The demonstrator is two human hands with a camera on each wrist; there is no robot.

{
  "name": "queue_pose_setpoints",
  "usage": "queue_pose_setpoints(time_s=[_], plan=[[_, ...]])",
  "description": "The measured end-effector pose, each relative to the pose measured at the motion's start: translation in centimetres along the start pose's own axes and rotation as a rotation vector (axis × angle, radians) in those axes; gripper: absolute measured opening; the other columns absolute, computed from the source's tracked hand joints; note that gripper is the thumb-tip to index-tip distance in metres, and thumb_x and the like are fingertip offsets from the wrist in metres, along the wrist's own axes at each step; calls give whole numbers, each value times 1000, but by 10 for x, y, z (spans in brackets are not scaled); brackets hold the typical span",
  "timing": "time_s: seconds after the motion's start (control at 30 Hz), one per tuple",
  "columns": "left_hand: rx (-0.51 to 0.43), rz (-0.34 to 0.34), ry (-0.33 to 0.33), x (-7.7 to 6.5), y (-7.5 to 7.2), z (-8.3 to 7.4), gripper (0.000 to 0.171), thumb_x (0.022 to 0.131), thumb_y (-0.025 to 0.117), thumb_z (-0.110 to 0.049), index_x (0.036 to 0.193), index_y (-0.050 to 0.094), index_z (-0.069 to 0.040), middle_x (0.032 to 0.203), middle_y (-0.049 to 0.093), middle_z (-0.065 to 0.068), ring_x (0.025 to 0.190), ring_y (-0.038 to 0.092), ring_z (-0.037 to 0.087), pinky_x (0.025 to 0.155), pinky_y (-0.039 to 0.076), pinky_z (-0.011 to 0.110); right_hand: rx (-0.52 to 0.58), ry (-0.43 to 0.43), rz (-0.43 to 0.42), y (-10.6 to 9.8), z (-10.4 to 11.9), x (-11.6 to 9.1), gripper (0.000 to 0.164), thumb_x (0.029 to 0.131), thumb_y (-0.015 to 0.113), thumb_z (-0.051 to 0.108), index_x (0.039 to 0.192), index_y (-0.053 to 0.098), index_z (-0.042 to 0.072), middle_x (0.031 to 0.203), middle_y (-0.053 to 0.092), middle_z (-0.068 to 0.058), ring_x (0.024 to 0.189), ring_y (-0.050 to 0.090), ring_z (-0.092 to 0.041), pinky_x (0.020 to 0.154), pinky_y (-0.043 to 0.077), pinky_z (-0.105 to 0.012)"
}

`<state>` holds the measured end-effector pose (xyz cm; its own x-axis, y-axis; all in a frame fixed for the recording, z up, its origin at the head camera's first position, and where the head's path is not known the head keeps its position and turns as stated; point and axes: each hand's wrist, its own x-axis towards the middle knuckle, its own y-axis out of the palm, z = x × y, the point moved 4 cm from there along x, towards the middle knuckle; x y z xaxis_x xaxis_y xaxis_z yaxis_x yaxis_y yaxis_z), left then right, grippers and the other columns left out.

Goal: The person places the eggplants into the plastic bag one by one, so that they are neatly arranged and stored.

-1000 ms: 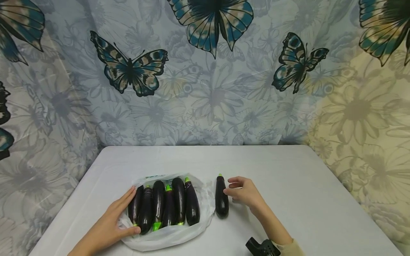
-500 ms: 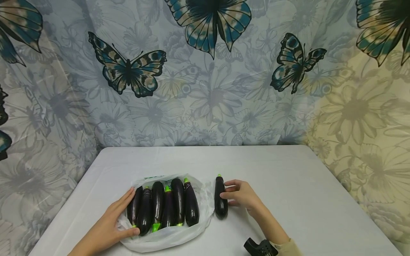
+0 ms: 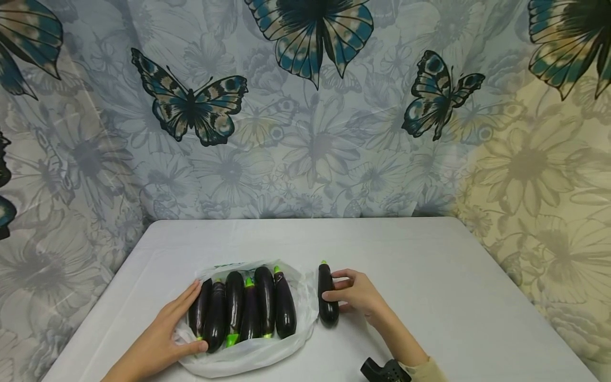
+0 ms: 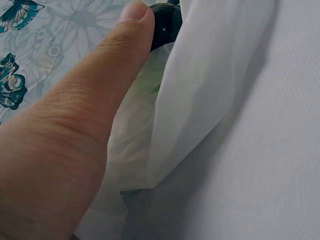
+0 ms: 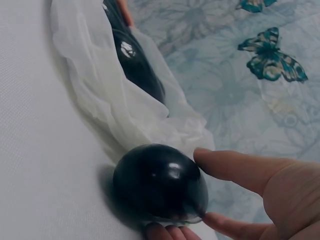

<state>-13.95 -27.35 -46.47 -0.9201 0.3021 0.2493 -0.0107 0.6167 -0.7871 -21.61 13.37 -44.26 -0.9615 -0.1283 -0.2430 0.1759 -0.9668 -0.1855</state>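
Observation:
Several glossy dark eggplants with green stem ends, among them one eggplant [image 3: 285,307] at the right end, lie side by side in a white plastic bag [image 3: 248,366]. My left hand [image 3: 159,334] rests along the bag's left side, fingers extended and thumb by the leftmost eggplants. In the left wrist view its thumb lies beside the bag's folds. To the right of the bag, a single eggplant [image 3: 327,292] lies lengthwise on the table. My right hand [image 3: 360,292] grips it from the right. The right wrist view shows this eggplant [image 5: 160,182] end-on between thumb and fingers.
A white-covered table [image 3: 406,249] carries everything. Behind it hangs cloth [image 3: 320,148] printed with butterflies and flowers. A black device [image 3: 386,370] sits at the right wrist, by a pale sleeve [image 3: 425,371].
My right hand has moved left onto the single eggplant, its thumb now across the top. That eggplant has shifted slightly left towards the bag. My left hand stays in place.

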Motion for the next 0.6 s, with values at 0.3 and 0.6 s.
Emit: queue_pose_setpoints(time_s=[0.3, 0.6], plan=[[1, -3, 10, 0, -2, -5, 107, 73, 85, -43, 158, 25, -17, 162, 20, 8, 136, 26, 45, 92, 32, 71, -53, -10, -19, 4, 0, -2, 71, 65, 89, 3, 128, 57, -3, 105, 62, -19, 77, 64, -25, 60, 57, -42], [-2, -4, 8, 1, -1, -4, 107, 73, 85, -43, 158, 25, -17, 162, 20, 7, 136, 26, 46, 92, 32, 72, -43, 28, -25, 3, 0, -3, 69, 67, 86, -2, 130, 57, -2, 105, 62, -19, 77, 63, -26, 60, 57, -42]])
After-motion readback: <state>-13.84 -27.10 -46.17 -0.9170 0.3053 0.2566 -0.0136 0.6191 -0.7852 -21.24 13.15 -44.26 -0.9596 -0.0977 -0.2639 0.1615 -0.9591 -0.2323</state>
